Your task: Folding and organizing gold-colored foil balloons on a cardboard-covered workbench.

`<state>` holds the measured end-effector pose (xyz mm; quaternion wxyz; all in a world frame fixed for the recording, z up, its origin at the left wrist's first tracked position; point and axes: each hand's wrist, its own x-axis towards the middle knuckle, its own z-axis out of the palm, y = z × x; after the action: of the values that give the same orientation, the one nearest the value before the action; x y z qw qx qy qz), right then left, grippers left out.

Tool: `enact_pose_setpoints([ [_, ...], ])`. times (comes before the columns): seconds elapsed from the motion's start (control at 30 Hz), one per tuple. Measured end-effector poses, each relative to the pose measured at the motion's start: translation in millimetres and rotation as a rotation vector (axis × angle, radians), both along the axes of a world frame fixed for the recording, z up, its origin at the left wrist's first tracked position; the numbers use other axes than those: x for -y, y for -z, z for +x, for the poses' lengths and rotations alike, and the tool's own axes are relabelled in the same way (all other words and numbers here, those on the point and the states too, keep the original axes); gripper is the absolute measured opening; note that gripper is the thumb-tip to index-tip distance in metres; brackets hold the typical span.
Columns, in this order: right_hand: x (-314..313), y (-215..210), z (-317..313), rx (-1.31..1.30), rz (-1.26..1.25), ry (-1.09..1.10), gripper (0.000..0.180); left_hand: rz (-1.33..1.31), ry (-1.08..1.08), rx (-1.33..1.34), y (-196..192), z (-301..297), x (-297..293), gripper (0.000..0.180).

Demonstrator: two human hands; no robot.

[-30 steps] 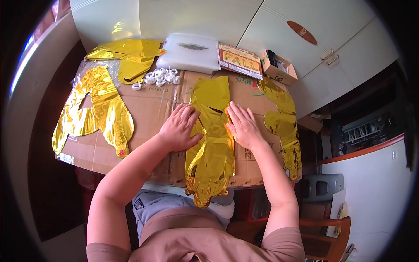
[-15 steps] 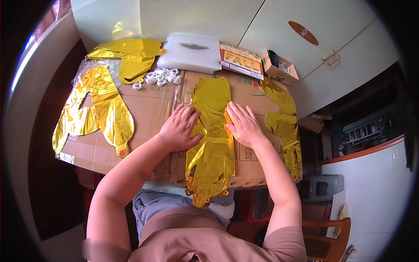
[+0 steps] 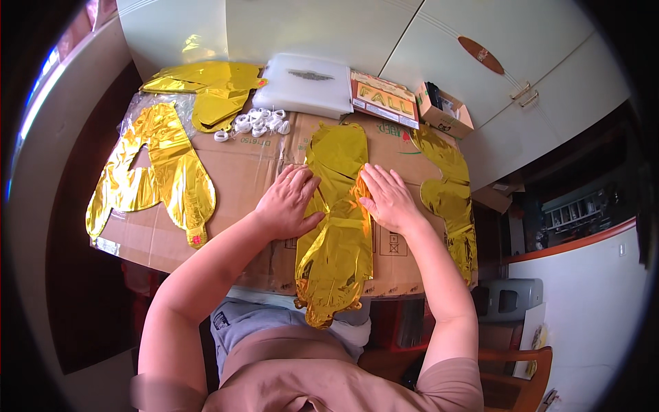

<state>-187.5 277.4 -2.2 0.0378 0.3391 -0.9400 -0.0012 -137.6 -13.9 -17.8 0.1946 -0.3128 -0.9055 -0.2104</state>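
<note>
On the flattened cardboard sheet (image 3: pixel 247 172) that covers the table, a long gold foil balloon (image 3: pixel 338 226) is laid lengthwise, its far end near the middle of the sheet and its near end hanging over the front edge above the person's lap. The left hand (image 3: pixel 287 200) is pressed flat on the cardboard against the balloon's left edge, fingers extended and held close together, fingertips overlapping the foil. The right hand (image 3: pixel 388 198) is laid flat on the balloon's right edge, fingers likewise straight and only slightly parted; nothing is pinched by either hand. A crumpled fold of foil is seen between the two hands. Bare cardboard is left open to the left of the left hand, up to a gold letter-shaped balloon (image 3: pixel 154 175) lying well apart. To the right, another gold balloon (image 3: pixel 449 196) is draped along the sheet's right edge. At the far edge, small white rings (image 3: pixel 259 123), a white plastic packet (image 3: pixel 310 84) and a small open box (image 3: pixel 444 110) are gathered.
</note>
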Motion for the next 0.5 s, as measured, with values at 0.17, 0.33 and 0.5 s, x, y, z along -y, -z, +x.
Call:
enact_pose_setpoints([
  [0.17,-1.8,0.5,-3.2,0.006,-0.015,-0.016,0.063,-0.023,-0.010,0.006,0.5,0.2,0.1,0.070],
  [0.33,-5.2,3.1,-2.5,-0.003,-0.057,-0.027,0.064,-0.004,0.011,0.001,-1.7,-0.2,0.4,0.071],
  [0.5,-4.4,2.7,-0.5,0.034,-0.067,-0.009,0.066,0.015,0.015,-0.008,-2.6,-0.4,-0.4,0.068],
])
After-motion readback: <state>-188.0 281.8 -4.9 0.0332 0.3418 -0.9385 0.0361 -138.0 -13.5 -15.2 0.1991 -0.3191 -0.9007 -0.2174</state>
